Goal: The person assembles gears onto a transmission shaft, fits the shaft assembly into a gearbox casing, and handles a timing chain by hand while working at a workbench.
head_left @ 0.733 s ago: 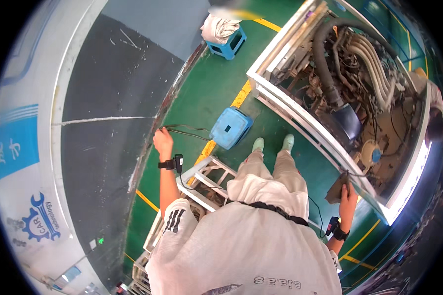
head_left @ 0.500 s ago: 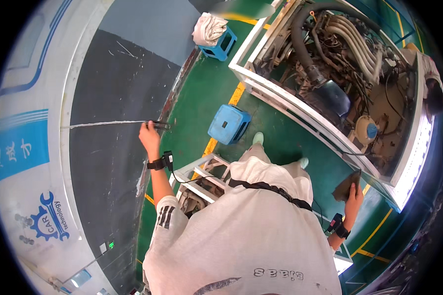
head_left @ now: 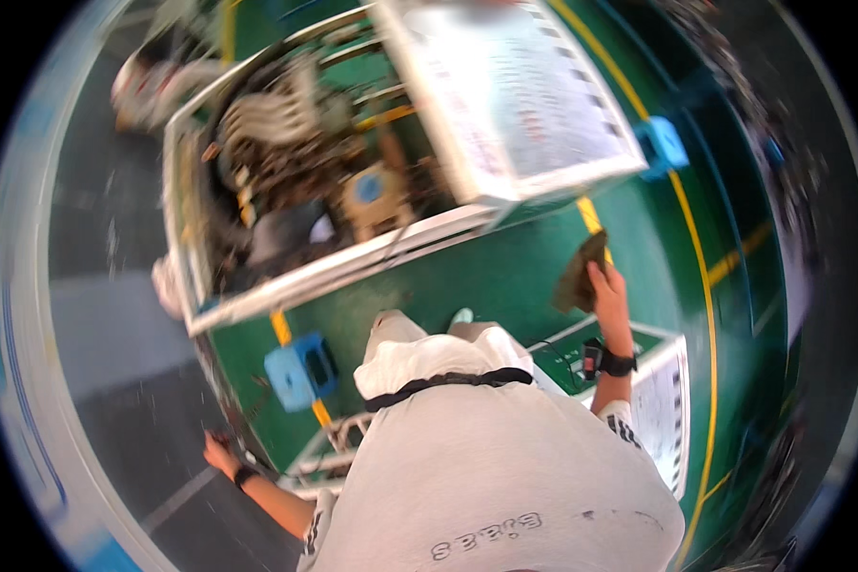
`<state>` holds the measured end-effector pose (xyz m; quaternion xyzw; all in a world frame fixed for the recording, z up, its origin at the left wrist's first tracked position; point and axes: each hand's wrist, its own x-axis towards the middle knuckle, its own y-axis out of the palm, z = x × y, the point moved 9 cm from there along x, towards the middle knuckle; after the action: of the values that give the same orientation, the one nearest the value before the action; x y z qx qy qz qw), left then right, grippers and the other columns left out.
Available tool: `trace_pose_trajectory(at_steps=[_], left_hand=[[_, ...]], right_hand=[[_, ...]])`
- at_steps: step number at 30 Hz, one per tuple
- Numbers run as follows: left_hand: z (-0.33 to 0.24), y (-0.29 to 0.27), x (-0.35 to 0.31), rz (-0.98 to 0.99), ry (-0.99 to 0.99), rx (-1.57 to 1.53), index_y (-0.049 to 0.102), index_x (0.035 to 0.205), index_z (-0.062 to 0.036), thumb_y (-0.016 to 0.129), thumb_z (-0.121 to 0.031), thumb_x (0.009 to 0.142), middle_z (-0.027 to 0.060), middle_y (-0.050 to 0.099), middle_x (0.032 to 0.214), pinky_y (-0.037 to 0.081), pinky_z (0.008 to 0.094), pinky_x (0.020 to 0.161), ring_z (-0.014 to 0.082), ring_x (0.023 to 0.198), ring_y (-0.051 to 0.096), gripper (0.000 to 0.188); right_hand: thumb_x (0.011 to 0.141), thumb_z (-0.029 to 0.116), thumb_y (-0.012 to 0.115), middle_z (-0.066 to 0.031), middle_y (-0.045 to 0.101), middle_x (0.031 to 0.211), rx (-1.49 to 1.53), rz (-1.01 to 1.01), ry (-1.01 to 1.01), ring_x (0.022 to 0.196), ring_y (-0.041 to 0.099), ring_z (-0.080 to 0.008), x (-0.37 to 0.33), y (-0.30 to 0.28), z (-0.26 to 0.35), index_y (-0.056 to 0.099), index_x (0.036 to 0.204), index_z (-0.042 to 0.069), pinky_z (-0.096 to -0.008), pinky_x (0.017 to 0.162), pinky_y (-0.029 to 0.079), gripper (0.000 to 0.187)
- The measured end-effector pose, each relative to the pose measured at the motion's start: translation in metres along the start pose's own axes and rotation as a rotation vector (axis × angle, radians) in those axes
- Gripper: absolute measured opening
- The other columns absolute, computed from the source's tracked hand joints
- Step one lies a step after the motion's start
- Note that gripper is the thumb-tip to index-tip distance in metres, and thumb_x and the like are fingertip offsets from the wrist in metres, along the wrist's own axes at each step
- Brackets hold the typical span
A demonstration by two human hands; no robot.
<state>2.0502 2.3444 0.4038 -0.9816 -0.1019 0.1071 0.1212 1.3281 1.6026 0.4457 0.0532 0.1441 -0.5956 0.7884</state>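
My right hand (head_left: 609,289) is closed on a dark olive-brown cloth (head_left: 579,276), which hangs from the fingers over the green floor, to the right of my body. At the lower left, my left hand (head_left: 218,454) is stretched out to the side near the grey wall band. Its fingers are curled on a thin dark tool (head_left: 225,439), which is blurred, small and partly hidden by the hand, so its exact kind does not show. Each wrist carries a black band.
Ahead stands a white-framed engine stand (head_left: 353,270) with a printed panel (head_left: 534,95) at its right. A blue stool (head_left: 291,377) is at the left, another blue stool (head_left: 662,145) far right. Beside my right forearm is a second white stand (head_left: 679,400). A person (head_left: 162,91) is beyond the engine.
My view has swung round to the right, so the engine stand now lies ahead and to the left. The right hand with the cloth is farther forward; the left hand appears lower.
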Motion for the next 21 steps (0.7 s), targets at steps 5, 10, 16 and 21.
trace_pose_trajectory(at_steps=[5, 10, 16, 21], left_hand=[[0.097, 0.240, -0.104, 0.628, -0.296, 0.096, 0.057, 0.091, -0.0094, 0.051, -0.048, 0.112, 0.0053, 0.060, 0.079, 0.049, 0.0333, 0.063, 0.0200, 0.071, 0.059, 0.044], [0.171, 0.371, -0.287, 1.051, -0.416, 0.815, 0.065, 0.099, -0.0074, 0.056, -0.053, 0.110, 0.0067, 0.066, 0.086, 0.053, 0.0357, 0.067, 0.0222, 0.073, 0.060, 0.047], [0.215, 0.588, -0.487, 1.253, -0.482, 0.964, 0.066, 0.099, -0.0046, 0.058, -0.048, 0.110, 0.0099, 0.067, 0.088, 0.054, 0.0373, 0.069, 0.0249, 0.078, 0.062, 0.045], [0.173, 0.750, -0.632, 1.350, -0.325, 0.952, 0.067, 0.099, -0.0023, 0.059, -0.044, 0.109, 0.0125, 0.069, 0.090, 0.055, 0.0387, 0.071, 0.0271, 0.082, 0.064, 0.044]], right_hand=[[0.113, 0.021, 0.058, -0.0023, 0.069, 0.108, 0.197, -0.404, -0.157, 0.098, 0.063, -0.0110, 0.033, -0.159, -0.029, 0.066, 0.128, -0.005, -0.0293, 0.090, 0.053, 0.031], [0.113, 0.021, 0.057, -0.0007, 0.067, 0.106, 0.156, -0.427, -0.050, 0.095, 0.056, -0.0102, 0.074, -0.279, -0.089, 0.064, 0.130, -0.005, -0.0277, 0.089, 0.050, 0.032], [0.114, 0.026, 0.056, -0.0011, 0.068, 0.110, 0.293, -0.476, 0.070, 0.099, 0.060, -0.0121, 0.115, -0.412, -0.144, 0.065, 0.129, -0.003, -0.0283, 0.092, 0.050, 0.034], [0.113, 0.027, 0.058, -0.0081, 0.066, 0.135, 0.861, -0.690, 0.056, 0.123, 0.064, -0.0199, 0.129, -0.567, -0.143, 0.055, 0.147, 0.000, -0.0347, 0.107, 0.051, 0.043]])
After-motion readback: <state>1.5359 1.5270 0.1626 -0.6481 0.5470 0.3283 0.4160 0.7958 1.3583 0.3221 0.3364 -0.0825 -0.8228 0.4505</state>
